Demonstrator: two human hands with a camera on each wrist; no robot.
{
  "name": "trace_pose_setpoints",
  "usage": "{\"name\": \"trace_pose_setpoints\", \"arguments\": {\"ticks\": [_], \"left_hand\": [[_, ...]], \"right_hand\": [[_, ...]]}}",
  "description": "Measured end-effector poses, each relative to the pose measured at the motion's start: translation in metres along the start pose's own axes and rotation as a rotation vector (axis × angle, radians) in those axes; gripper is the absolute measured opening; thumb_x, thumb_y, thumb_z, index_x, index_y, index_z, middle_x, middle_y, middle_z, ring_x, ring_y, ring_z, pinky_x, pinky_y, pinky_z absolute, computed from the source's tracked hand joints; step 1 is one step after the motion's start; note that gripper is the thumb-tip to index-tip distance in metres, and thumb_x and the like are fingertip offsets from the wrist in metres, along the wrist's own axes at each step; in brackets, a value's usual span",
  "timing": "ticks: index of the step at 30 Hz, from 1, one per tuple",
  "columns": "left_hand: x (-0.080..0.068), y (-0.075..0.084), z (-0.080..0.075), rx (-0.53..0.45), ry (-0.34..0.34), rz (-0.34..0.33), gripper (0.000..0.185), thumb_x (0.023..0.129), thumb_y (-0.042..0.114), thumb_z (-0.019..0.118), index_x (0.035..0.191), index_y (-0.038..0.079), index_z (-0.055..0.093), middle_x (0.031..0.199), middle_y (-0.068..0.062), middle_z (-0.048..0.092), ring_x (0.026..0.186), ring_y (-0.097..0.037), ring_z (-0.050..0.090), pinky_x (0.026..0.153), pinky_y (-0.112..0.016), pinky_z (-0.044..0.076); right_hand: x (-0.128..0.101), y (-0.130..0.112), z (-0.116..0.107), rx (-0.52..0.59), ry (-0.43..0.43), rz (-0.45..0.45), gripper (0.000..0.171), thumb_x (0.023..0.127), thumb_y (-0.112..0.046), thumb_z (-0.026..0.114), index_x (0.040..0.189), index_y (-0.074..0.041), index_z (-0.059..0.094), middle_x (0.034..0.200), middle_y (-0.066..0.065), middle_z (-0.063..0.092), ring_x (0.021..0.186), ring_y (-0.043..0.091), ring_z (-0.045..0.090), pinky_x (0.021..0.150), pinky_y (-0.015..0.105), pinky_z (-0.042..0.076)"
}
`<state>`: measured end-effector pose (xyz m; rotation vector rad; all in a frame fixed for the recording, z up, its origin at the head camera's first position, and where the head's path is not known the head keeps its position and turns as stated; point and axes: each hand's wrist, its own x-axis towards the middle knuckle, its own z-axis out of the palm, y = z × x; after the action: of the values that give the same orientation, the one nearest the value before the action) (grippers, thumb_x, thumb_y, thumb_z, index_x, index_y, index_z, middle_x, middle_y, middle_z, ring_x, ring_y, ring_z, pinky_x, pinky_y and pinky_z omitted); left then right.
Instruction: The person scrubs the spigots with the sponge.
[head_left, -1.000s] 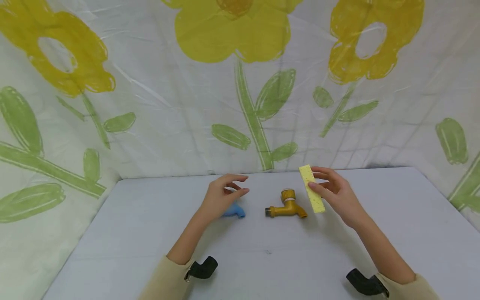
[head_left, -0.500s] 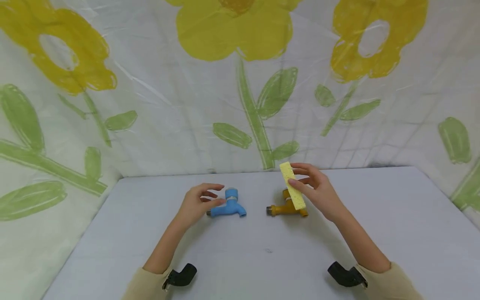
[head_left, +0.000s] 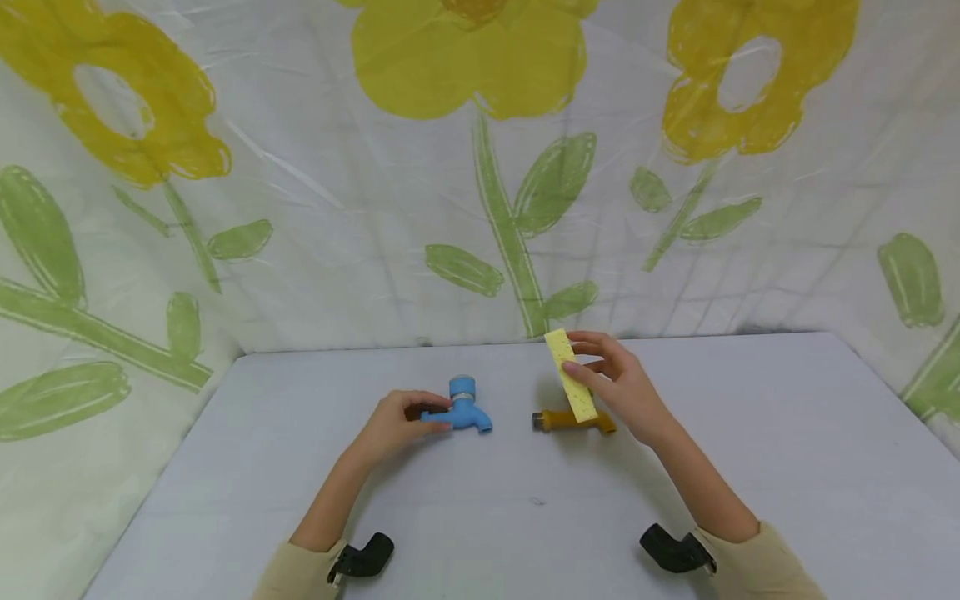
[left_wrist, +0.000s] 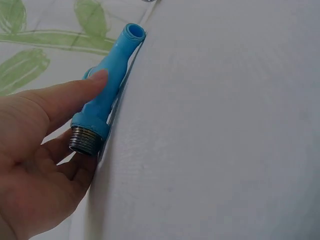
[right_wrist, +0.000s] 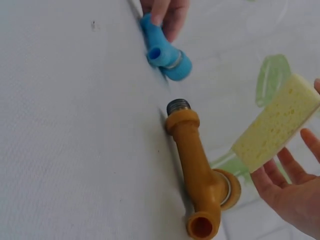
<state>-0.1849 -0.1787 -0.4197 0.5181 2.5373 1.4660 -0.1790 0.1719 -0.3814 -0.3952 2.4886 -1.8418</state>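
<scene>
My left hand (head_left: 397, 425) has its thumb and fingers on either side of the inlet end of a blue plastic tap (head_left: 467, 412), gripping it on the table. In the left wrist view the thumb lies along the tap's body (left_wrist: 114, 67), close to the dark threaded end. My right hand (head_left: 622, 387) pinches a flat yellow sponge (head_left: 570, 377) between thumb and fingers, holding it raised. Below the sponge lies an orange-yellow tap (head_left: 553, 421); in the head view its cap is hidden behind the sponge. The right wrist view shows this orange tap (right_wrist: 192, 160) apart from the sponge.
Both taps lie on a white-covered table (head_left: 480, 517), towards its back edge. Behind it hangs a white sheet (head_left: 337, 250) painted with yellow flowers and green leaves. Black curved pieces (head_left: 363, 557) are fastened at both sleeves.
My left hand has moved left, off the blue tap, then down to grip its inlet end. My right hand has carried the sponge leftward until it overlaps the orange tap. Both taps have stayed put.
</scene>
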Motion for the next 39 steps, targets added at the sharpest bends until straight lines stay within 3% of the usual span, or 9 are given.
{"name": "trace_pose_setpoints", "arguments": {"ticks": [6, 13, 17, 20, 24, 31, 36, 39], "left_hand": [[0.001, -0.008, 0.001, 0.041, -0.005, 0.002, 0.03, 0.092, 0.01, 0.082, 0.119, -0.001, 0.077, 0.122, -0.015, 0.076, 0.123, -0.035, 0.066, 0.098, -0.03, 0.056], [0.0, -0.004, 0.003, 0.039, 0.002, -0.012, 0.027, 0.094, 0.009, 0.081, 0.118, -0.002, 0.077, 0.123, -0.016, 0.075, 0.125, -0.037, 0.064, 0.105, -0.046, 0.055], [-0.001, 0.003, 0.003, 0.022, 0.008, -0.047, 0.027, 0.095, 0.01, 0.079, 0.119, -0.002, 0.077, 0.127, -0.017, 0.074, 0.121, -0.031, 0.065, 0.097, -0.035, 0.055], [-0.002, 0.006, 0.002, -0.029, 0.002, -0.07, 0.027, 0.096, 0.008, 0.077, 0.12, -0.003, 0.076, 0.128, -0.021, 0.072, 0.104, -0.022, 0.067, 0.082, -0.025, 0.055], [-0.003, 0.008, 0.0, -0.151, -0.05, -0.101, 0.029, 0.099, 0.005, 0.072, 0.125, -0.01, 0.072, 0.128, -0.026, 0.069, 0.09, -0.013, 0.07, 0.079, -0.022, 0.06], [-0.004, 0.01, -0.008, -0.338, -0.155, -0.163, 0.038, 0.105, 0.004, 0.062, 0.136, -0.017, 0.06, 0.135, -0.032, 0.063, 0.101, -0.015, 0.074, 0.095, -0.027, 0.061], [-0.002, 0.008, -0.005, -0.427, -0.142, -0.169, 0.037, 0.105, -0.003, 0.058, 0.137, -0.022, 0.056, 0.145, -0.037, 0.053, 0.105, -0.014, 0.074, 0.098, -0.029, 0.06], [-0.002, 0.011, -0.003, -0.459, -0.119, -0.157, 0.037, 0.104, -0.004, 0.059, 0.136, -0.022, 0.055, 0.142, -0.035, 0.056, 0.107, -0.015, 0.074, 0.099, -0.03, 0.06]], "right_hand": [[0.001, 0.005, 0.002, -0.01, -0.015, 0.023, 0.051, 0.106, -0.03, 0.067, 0.151, -0.013, 0.053, 0.149, 0.017, 0.056, 0.118, 0.034, 0.063, 0.091, 0.031, 0.057], [0.001, 0.009, 0.001, -0.019, -0.016, 0.024, 0.051, 0.105, -0.031, 0.067, 0.152, -0.015, 0.053, 0.149, 0.017, 0.056, 0.119, 0.035, 0.063, 0.092, 0.034, 0.057], [-0.001, 0.007, -0.001, -0.026, -0.01, 0.028, 0.051, 0.106, -0.031, 0.067, 0.152, -0.015, 0.053, 0.149, 0.016, 0.056, 0.12, 0.034, 0.063, 0.094, 0.034, 0.056], [-0.004, 0.004, -0.004, -0.027, -0.006, 0.028, 0.051, 0.106, -0.03, 0.066, 0.152, -0.013, 0.053, 0.15, 0.017, 0.055, 0.12, 0.034, 0.063, 0.096, 0.035, 0.055], [-0.006, 0.001, -0.007, -0.024, 0.001, 0.032, 0.051, 0.107, -0.028, 0.064, 0.153, -0.012, 0.052, 0.151, 0.019, 0.054, 0.121, 0.035, 0.063, 0.098, 0.036, 0.053], [-0.005, 0.002, -0.008, -0.003, 0.001, 0.04, 0.051, 0.107, -0.026, 0.064, 0.154, -0.011, 0.051, 0.152, 0.019, 0.053, 0.121, 0.035, 0.062, 0.099, 0.037, 0.052], [-0.006, 0.001, -0.009, 0.0, -0.004, 0.04, 0.051, 0.107, -0.026, 0.064, 0.154, -0.011, 0.05, 0.152, 0.018, 0.052, 0.123, 0.035, 0.061, 0.1, 0.036, 0.052], [-0.007, 0.0, -0.009, -0.012, -0.003, 0.019, 0.051, 0.106, -0.024, 0.065, 0.154, -0.011, 0.051, 0.151, 0.018, 0.053, 0.122, 0.036, 0.062, 0.099, 0.039, 0.053]]}}
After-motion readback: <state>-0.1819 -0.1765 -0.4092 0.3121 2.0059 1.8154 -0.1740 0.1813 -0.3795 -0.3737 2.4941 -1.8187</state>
